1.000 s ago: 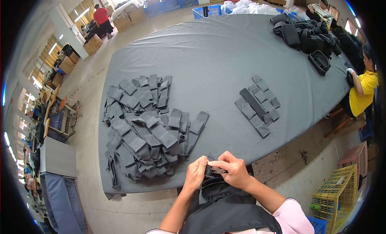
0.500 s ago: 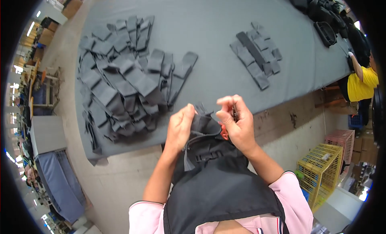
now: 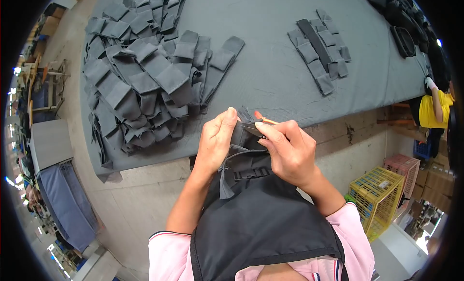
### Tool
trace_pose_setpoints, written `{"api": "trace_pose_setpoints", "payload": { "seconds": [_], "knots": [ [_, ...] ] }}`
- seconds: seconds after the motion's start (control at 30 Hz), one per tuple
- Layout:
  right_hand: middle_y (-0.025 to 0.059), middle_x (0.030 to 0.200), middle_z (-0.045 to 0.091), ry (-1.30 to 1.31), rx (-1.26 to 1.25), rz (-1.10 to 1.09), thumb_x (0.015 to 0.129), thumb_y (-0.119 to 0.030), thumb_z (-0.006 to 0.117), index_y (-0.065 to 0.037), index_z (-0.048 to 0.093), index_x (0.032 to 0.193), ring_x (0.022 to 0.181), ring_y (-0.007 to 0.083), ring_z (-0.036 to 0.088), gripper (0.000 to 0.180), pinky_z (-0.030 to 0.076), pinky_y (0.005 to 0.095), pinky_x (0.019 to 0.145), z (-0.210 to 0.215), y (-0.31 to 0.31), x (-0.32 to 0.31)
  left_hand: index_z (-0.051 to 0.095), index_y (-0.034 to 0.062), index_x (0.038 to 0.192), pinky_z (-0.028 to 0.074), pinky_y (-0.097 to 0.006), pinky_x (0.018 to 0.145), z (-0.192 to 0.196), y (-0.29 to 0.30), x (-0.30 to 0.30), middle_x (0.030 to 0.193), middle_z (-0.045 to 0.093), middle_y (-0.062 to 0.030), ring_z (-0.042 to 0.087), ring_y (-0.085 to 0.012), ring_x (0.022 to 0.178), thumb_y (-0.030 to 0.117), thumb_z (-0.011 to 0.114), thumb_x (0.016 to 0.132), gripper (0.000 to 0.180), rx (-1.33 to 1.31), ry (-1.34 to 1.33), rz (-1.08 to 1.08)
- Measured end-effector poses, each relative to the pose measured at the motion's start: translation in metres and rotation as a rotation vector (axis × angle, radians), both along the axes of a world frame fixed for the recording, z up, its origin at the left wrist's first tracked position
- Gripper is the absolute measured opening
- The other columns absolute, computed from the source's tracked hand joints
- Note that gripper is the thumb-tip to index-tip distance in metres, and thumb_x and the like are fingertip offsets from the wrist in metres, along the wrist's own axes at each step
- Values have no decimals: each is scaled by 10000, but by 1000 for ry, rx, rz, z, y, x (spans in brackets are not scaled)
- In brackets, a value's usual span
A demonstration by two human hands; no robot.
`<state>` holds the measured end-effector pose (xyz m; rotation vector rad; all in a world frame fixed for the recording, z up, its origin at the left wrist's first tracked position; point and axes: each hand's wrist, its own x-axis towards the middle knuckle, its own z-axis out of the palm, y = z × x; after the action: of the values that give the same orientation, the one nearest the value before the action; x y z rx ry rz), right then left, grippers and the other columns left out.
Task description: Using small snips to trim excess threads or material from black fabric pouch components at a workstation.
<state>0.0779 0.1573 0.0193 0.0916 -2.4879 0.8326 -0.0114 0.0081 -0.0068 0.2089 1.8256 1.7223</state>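
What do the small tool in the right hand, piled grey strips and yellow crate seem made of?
Small tool: probably dark metal, judging by its slim, pointed shape; finish too small to settle.
Piled grey strips: matte fabric, from their soft folds; fibre unclear.
Yellow crate: likely moulded plastic, given its even colour and openwork sides.

A grey table (image 3: 275, 54) bears fabric strips (image 3: 145, 81) and black items (image 3: 403, 42).

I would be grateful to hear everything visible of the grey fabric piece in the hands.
The grey fabric piece looks like matte cloth, frayed at its upper end. It is held near the grey table, the left hand gripping its left side. The right hand holds a small dark tool at the cloth's upper part; the hands hide much of its outline.
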Motion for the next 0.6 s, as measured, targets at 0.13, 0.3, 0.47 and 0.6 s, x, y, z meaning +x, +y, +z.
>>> {"api": "trace_pose_setpoints", "payload": {
  "seconds": [0.13,0.3,0.47,0.6],
  "knots": [
    [47,746,517,41,28,2,651,5,709,-23,628,1001,593,187,555,360,446,307,520,-5,0,2,529,25,763,281,-210,550,-2,-1,-2,648,366,77,315,-28,625,372,437,987,423,16,-63,-23],
    [43,727,502,-98,-132,20,641,6,710,-51,639,964,579,188,544,336,443,311,514,5,8,1,539,36,760,314,-199,582,5,-2,-4,657,418,76,355,-21,642,371,442,985,415,64,-187,-54],
    [26,762,527,-92,31,201,651,-51,699,-69,641,900,653,187,535,256,433,308,580,16,25,-7,569,63,783,333,-192,557,5,-7,-9,680,494,71,408,-14,616,353,480,973,357,37,-237,-156],
    [-2,777,548,-54,173,349,660,-92,681,-89,650,885,720,188,537,227,403,320,625,20,36,-17,580,65,794,342,-196,561,9,-8,-9,683,509,64,418,-22,617,376,500,959,361,13,-369,-238]
  ]
}}
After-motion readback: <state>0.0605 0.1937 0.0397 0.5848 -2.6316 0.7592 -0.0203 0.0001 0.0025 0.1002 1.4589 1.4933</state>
